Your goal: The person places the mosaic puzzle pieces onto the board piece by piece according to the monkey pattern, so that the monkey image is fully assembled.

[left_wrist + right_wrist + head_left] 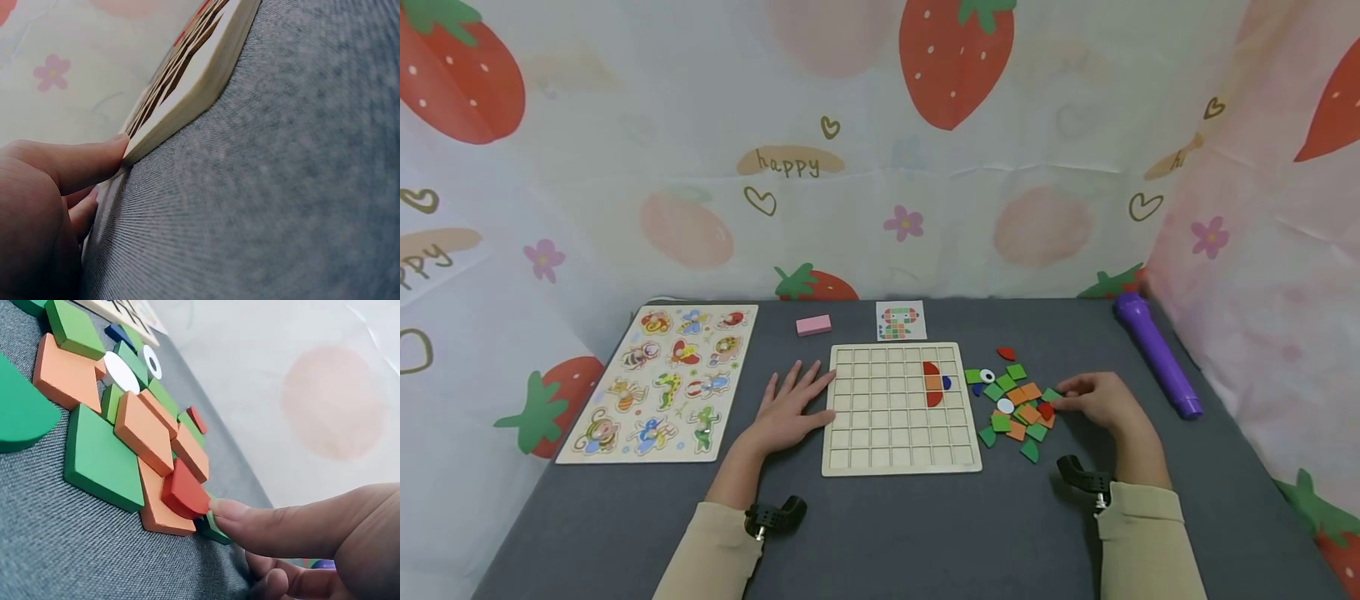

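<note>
A pale wooden grid board (880, 433) lies flat on the table. In its upper right part sit two red curved pieces (934, 399), orange pieces (933, 382) and a blue half-round piece (946, 382). My left hand (786, 417) rests beside it with fingers spread, the thumb touching the board's edge (181, 115). My right hand (1097, 404) is at the right side of a loose pile of coloured pieces. Its thumb tip (228, 509) meets a red curved piece (185, 490) and a green piece (214, 529); the index fingertip is hidden, so a grip cannot be confirmed.
Behind the board lie a small pattern card (901, 321) and a pink block (814, 325). An insect picture board (655, 383) occupies the left side. At the far right lies a purple tube-shaped thing (1159, 357). A strawberry-print cloth (865, 217) hangs behind the table.
</note>
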`<control>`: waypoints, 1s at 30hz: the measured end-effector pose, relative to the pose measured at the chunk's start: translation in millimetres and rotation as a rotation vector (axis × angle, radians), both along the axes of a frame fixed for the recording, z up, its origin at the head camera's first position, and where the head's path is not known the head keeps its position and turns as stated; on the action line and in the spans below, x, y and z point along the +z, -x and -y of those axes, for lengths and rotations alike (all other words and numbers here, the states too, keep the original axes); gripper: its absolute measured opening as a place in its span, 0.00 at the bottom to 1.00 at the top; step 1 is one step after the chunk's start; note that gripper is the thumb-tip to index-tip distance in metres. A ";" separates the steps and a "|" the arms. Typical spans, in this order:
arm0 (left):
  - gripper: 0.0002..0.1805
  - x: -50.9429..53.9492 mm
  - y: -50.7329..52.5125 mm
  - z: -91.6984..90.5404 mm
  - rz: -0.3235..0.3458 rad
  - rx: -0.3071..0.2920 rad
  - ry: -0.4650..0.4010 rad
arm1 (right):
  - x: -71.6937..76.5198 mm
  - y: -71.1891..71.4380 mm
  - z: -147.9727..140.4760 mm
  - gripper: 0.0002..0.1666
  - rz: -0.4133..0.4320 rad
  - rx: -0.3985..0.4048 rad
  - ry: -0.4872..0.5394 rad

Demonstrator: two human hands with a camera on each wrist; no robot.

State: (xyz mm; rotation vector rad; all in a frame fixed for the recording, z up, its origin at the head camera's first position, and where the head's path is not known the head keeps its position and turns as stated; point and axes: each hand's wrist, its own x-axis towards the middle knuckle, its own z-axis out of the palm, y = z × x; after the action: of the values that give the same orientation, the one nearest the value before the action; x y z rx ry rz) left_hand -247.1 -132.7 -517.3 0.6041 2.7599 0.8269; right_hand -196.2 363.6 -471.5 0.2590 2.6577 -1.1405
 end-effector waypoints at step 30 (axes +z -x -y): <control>0.41 0.9 -0.2 1.3 -0.005 -0.007 0.010 | 22.4 8.5 41.0 0.21 -0.131 -0.033 0.067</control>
State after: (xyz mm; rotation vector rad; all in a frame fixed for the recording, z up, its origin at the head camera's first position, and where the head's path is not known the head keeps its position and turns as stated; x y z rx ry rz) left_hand -246.8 -134.0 -516.4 0.6138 2.7632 0.8106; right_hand -204.7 322.6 -449.1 0.2234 2.7302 -1.2965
